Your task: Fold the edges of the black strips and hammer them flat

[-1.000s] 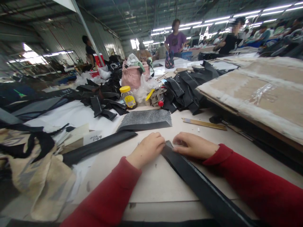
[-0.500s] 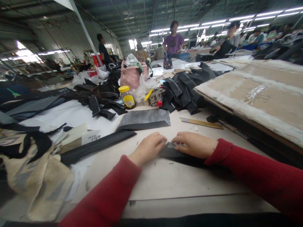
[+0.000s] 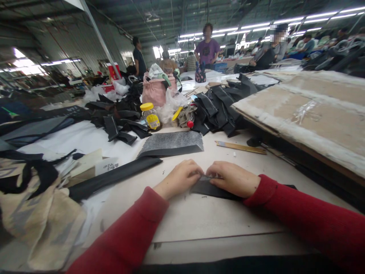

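A black fabric strip (image 3: 213, 189) lies on the pale board (image 3: 211, 217) in front of me, its right part running under my right forearm. At its left end my left hand (image 3: 182, 177) is closed, thumb and fingers pinching the edge. Close beside it, my right hand (image 3: 232, 177) also pinches the strip's upper edge, its fingertips almost meeting those of the left. Just beyond both hands rests a grey-faced fabric piece (image 3: 172, 142) with zigzag-cut ends and a folded black front edge. Another long black strip (image 3: 114, 178) lies left of my left hand.
A yellow-lidded jar (image 3: 151, 117), a pink bag (image 3: 155, 91) and heaps of black strips (image 3: 222, 108) stand behind. A yellowish ruler-like stick (image 3: 241, 147) lies beyond my right hand. Stacked boards (image 3: 302, 106) rise at right; beige cloth (image 3: 54, 224) lies left. People stand farther back.
My hands have drawn slightly closer, and the right fingers have closed on the strip's edge. The raised fold between them now lies lower. The view has shifted slightly.
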Motion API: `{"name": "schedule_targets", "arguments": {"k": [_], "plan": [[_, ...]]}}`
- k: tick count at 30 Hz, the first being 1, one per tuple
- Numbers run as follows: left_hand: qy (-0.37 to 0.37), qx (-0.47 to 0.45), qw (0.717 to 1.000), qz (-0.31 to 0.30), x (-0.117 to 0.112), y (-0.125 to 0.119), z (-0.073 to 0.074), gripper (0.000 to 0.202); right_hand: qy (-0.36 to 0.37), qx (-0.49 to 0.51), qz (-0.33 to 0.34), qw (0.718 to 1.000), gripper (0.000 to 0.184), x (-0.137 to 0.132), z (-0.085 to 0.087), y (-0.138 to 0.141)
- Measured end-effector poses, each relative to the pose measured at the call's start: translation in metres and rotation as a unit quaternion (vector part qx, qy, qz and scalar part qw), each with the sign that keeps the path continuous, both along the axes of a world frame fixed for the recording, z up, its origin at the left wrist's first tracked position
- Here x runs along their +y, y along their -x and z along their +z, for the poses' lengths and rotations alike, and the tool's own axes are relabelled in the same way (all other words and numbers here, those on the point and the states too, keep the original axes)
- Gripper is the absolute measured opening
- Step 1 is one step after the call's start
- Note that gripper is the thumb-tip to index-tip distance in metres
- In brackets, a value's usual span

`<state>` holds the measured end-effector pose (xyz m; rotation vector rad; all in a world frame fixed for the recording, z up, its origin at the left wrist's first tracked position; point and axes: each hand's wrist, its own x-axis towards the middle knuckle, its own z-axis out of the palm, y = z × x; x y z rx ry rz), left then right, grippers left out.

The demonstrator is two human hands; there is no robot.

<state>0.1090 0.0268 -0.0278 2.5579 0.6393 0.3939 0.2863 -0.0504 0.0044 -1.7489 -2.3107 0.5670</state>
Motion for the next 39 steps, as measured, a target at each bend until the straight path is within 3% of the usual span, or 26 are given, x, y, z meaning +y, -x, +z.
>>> {"name": "schedule_targets", "arguments": {"k": [11,17,23,27,31,35,39], "plan": [[-0.1,0.06,0.993,-0.026,-0.01,-0.001,0.005,0.016,-0.053,-0.056,0.048,0.996,0.019,-0.009,-0.006,0.005],[-0.153,0.1,0.977,-0.107,-0.012,0.009,0.007,0.024,-0.097,-0.16,0.075,0.979,0.019,-0.017,-0.008,0.017],[-0.164,0.131,0.972,-0.103,-0.016,0.013,0.019,0.027,-0.155,-0.21,0.033,0.965,0.017,-0.032,-0.011,0.029],[-0.169,0.138,0.972,-0.084,-0.022,0.008,0.024,0.02,-0.114,-0.118,0.015,0.986,0.017,-0.041,-0.012,0.011],[-0.165,0.119,0.978,-0.049,-0.026,0.009,0.021,0.02,-0.097,-0.037,-0.014,0.994,0.038,-0.063,-0.017,-0.019],[-0.161,0.101,0.981,-0.03,-0.02,0.018,0.017,0.02,-0.1,-0.039,-0.029,0.994,0.058,-0.086,-0.025,-0.041],[-0.154,0.084,0.984,-0.007,-0.008,0.028,0.014,0.022,-0.134,-0.054,-0.046,0.988,0.05,-0.083,-0.027,-0.041]]}}
